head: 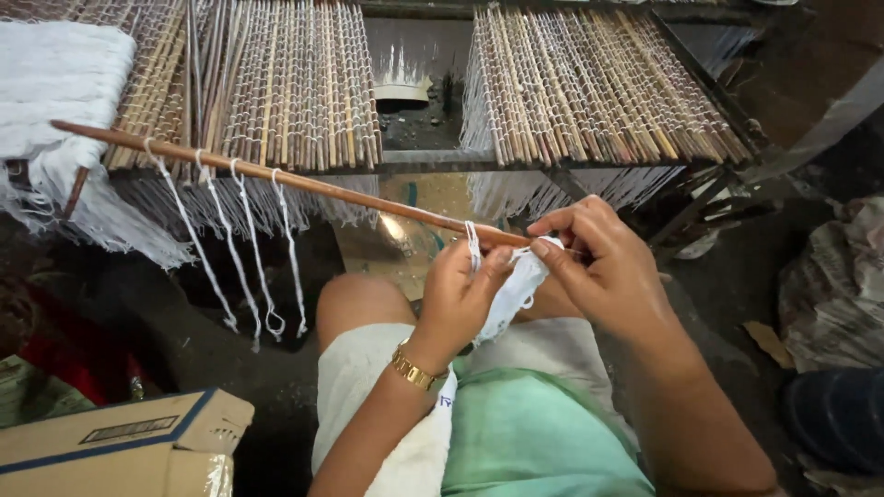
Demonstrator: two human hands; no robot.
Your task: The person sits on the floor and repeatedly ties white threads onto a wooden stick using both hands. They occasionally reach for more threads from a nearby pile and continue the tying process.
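At the centre of the frame the left hand (465, 290), a gold watch (414, 368) on its wrist, pinches a bunch of white thread (516, 285) against the near end of a long wooden stick (276, 175). The right hand (603, 267) pinches the same thread with thumb and forefinger, apparently drawing out a single strand. The stick slants toward the upper left, carrying four hanging thread loops (244, 248). Racks of threaded sticks (589, 83) fill the top; a cardboard box (120, 446) sits lower left.
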